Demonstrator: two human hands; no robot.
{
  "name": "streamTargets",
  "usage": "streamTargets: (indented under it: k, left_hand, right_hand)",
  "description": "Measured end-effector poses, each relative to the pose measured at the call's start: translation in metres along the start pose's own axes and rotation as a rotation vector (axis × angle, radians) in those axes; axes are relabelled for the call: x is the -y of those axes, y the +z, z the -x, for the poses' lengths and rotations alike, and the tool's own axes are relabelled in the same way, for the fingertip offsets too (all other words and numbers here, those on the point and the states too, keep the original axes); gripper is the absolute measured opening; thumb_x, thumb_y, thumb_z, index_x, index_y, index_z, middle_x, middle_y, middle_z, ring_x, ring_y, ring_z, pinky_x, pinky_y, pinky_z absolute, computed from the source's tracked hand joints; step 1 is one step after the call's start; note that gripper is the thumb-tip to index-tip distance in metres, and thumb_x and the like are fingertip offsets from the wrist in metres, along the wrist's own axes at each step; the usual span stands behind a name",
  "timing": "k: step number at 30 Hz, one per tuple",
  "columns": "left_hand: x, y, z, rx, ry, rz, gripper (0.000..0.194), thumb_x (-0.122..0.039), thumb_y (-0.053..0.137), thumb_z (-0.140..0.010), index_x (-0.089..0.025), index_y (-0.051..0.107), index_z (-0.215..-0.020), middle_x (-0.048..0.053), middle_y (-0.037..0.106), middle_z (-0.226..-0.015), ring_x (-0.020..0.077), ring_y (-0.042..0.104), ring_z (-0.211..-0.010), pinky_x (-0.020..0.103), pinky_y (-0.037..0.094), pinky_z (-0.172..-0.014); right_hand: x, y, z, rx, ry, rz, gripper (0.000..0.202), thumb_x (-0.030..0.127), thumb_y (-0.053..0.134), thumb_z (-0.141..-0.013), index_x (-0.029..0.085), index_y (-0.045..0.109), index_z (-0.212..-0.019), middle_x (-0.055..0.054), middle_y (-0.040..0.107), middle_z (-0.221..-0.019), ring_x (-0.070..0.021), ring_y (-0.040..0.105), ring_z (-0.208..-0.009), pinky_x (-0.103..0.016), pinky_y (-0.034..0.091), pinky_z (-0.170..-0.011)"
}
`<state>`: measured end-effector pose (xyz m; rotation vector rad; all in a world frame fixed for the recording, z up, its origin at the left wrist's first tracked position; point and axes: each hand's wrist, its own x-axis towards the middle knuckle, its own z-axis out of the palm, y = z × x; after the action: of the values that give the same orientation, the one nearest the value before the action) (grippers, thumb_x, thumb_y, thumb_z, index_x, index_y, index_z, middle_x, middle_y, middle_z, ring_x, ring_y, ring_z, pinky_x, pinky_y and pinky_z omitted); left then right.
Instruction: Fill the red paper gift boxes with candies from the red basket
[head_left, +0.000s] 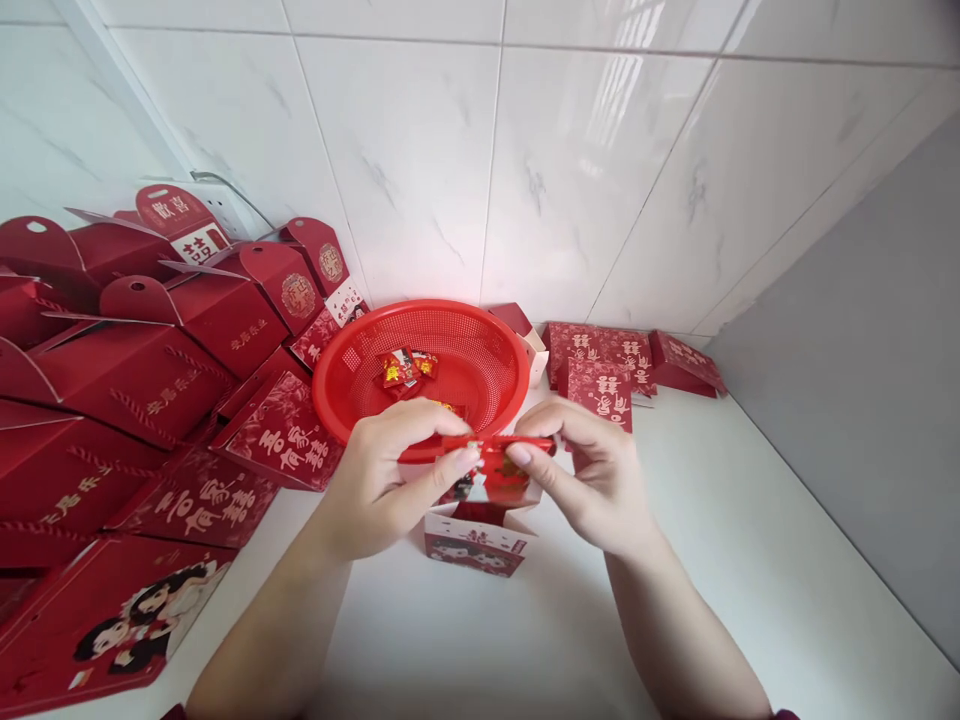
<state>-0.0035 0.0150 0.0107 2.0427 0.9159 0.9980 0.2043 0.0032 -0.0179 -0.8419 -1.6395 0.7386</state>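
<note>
Visibly glossy, 1 red packet with blurred gold print

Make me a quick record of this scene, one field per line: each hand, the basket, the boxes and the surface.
Left hand: pinching one end of a shiny red packet
Right hand: pinching the packet's other end
Basket: red, perforated, with a few small packets inside
Near box: red and white, below the held packet in view
Left side: many red boxes
Right side: more red boxes near the wall
Surface: white
</note>
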Motion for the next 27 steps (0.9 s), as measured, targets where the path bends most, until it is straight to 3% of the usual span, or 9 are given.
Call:
streamTargets:
  k: [3, 5, 9, 14, 17, 20, 22, 25, 27]
  left_hand:
    - [-0.002, -0.006, 0.000, -0.031, 0.004, -0.124, 0.024, -0.024, 0.066, -0.085, -0.021, 0.061, -0.108, 0.003, 0.066, -0.103, 0.0171, 0.061, -0.095, 0.027, 0.047, -0.086]
    - [-0.001, -0.010, 0.001, -0.023, -0.002, -0.205, 0.014, -0.025, 0.063, -0.087, -0.021, 0.065, -0.101, 0.003, 0.065, -0.105, 0.0171, 0.061, -0.098, 0.027, 0.046, -0.089]
    - [0.007, -0.005, 0.002, 0.191, -0.040, -0.365, 0.022, -0.034, 0.056, -0.092, -0.022, 0.073, -0.083, 0.004, 0.064, -0.112, 0.0193, 0.060, -0.103, 0.030, 0.046, -0.090]
    - [0.016, 0.012, 0.009, 0.434, -0.056, -0.508, 0.033, -0.053, 0.073, -0.074, -0.028, 0.075, -0.096, 0.005, 0.061, -0.118, 0.0271, 0.057, -0.111, 0.036, 0.046, -0.092]
    - [0.015, 0.012, 0.016, 0.509, -0.083, -0.547, 0.048, -0.053, 0.079, -0.067, -0.031, 0.071, -0.109, 0.005, 0.061, -0.118, 0.0271, 0.058, -0.110, 0.035, 0.047, -0.091]
    - [0.008, 0.010, 0.022, 0.489, -0.023, -0.632, 0.045, -0.049, 0.069, -0.081, -0.033, 0.064, -0.123, 0.006, 0.057, -0.127, 0.0265, 0.055, -0.117, 0.036, 0.044, -0.096]
    - [0.003, 0.012, 0.023, 0.398, 0.071, -0.700, 0.043, -0.048, 0.064, -0.085, -0.034, 0.061, -0.126, 0.006, 0.055, -0.133, 0.0276, 0.051, -0.123, 0.039, 0.041, -0.100]
    - [-0.001, 0.026, 0.020, 0.229, 0.260, -0.719, 0.037, -0.049, 0.061, -0.087, -0.026, 0.067, -0.116, 0.007, 0.061, -0.123, 0.0254, 0.054, -0.116, 0.038, 0.041, -0.100]
    - [0.002, 0.036, 0.018, 0.207, 0.369, -0.703, 0.037, -0.051, 0.059, -0.088, -0.021, 0.069, -0.107, 0.007, 0.067, -0.111, 0.0227, 0.059, -0.105, 0.037, 0.042, -0.098]
  right_hand:
    - [0.003, -0.011, 0.002, -0.114, -0.020, 0.077, 0.012, 0.025, 0.066, -0.088, 0.020, 0.063, -0.077, -0.002, 0.060, -0.073, -0.0140, 0.053, -0.065, -0.029, 0.041, -0.056]
    - [0.007, -0.019, 0.004, -0.195, -0.024, 0.067, 0.011, 0.025, 0.066, -0.088, 0.020, 0.063, -0.078, -0.002, 0.059, -0.074, -0.0136, 0.053, -0.063, -0.028, 0.040, -0.053]
    - [0.020, -0.035, 0.013, -0.301, -0.052, 0.084, 0.010, 0.024, 0.066, -0.087, 0.021, 0.064, -0.079, -0.001, 0.058, -0.073, -0.0129, 0.052, -0.060, -0.026, 0.039, -0.048]
    - [0.037, -0.046, 0.029, -0.334, -0.072, 0.117, 0.009, 0.021, 0.065, -0.088, 0.020, 0.064, -0.079, -0.001, 0.058, -0.072, -0.0106, 0.049, -0.056, -0.025, 0.037, -0.044]
    - [0.043, -0.048, 0.039, -0.299, -0.081, 0.128, 0.008, 0.019, 0.066, -0.087, 0.020, 0.065, -0.079, -0.001, 0.058, -0.071, -0.0114, 0.050, -0.058, -0.026, 0.037, -0.045]
    - [0.047, -0.052, 0.046, -0.238, -0.082, 0.140, 0.007, 0.019, 0.067, -0.085, 0.020, 0.066, -0.079, -0.002, 0.059, -0.072, -0.0142, 0.054, -0.063, -0.027, 0.040, -0.048]
    - [0.047, -0.055, 0.047, -0.187, -0.072, 0.151, 0.006, 0.018, 0.068, -0.084, 0.020, 0.066, -0.079, -0.003, 0.061, -0.074, -0.0154, 0.055, -0.064, -0.028, 0.041, -0.049]
    - [0.046, -0.059, 0.045, -0.165, -0.069, 0.180, 0.007, 0.018, 0.070, -0.083, 0.020, 0.066, -0.078, -0.003, 0.061, -0.075, -0.0156, 0.056, -0.064, -0.029, 0.042, -0.049]
    - [0.044, -0.061, 0.043, -0.185, -0.063, 0.194, 0.007, 0.018, 0.070, -0.083, 0.020, 0.066, -0.078, -0.003, 0.060, -0.074, -0.0155, 0.056, -0.063, -0.029, 0.041, -0.048]
